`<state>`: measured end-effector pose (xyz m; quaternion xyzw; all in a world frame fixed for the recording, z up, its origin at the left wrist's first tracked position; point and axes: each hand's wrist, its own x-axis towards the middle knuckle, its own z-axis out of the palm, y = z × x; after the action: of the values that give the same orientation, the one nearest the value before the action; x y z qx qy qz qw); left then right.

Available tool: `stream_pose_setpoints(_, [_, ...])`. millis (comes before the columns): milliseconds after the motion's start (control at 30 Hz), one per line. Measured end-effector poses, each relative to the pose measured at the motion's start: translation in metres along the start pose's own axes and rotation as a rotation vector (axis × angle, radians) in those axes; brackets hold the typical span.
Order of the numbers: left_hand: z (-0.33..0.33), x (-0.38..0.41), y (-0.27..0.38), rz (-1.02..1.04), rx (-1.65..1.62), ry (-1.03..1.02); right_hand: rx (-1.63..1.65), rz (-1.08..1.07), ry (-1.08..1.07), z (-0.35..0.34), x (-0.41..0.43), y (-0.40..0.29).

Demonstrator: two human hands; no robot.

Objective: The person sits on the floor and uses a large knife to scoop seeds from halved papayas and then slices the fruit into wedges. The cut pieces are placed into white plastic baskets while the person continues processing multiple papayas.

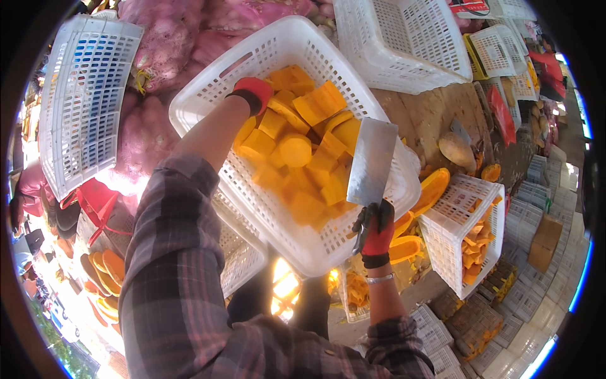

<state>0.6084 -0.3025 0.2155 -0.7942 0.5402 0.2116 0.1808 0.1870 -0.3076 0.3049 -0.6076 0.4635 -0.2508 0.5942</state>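
Observation:
A white plastic crate (303,42) with perforated sides is in front of me, tilted in view. Many peeled orange pumpkin chunks (296,150) lie in it, the lower ones blurred. My left hand (254,94), in a red glove with a black cuff, reaches inside beside the upper chunks; its fingers are turned away, so I cannot tell whether they grip one. In a red and dark glove, my right hand (376,228) is closed on the handle of a cleaver (373,158). The broad steel blade points up across the crate's right rim.
Pink mesh sacks of produce (165,42) fill the back left. Another white crate (407,61) is at the back right. Halved pumpkins (432,189) lie right of my crate, beside a crate of orange scraps (438,213). An uncut squash (457,150) lies beyond on the wooden surface.

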Motion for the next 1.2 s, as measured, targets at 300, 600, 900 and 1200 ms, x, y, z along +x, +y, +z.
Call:
stream_pose_setpoints(300, [-0.080,-0.107,0.017,0.091,0.145,0.405,0.004,0.088,0.024,-0.001,0.001,0.004])
stream_pose_setpoints(600, [-0.078,-0.233,-0.065,-0.355,-0.727,0.426,-0.251,-0.020,-0.054,-0.005,0.012,0.028])
stream_pose_setpoints(900, [-0.030,-0.357,0.023,-0.375,-2.011,0.565,0.348,-0.390,-0.233,-0.008,-0.043,-0.175])
stream_pose_setpoints(1200, [-0.047,-0.360,0.065,-0.339,-1.986,0.688,-0.818,-0.113,-0.341,0.037,-0.051,-0.132])
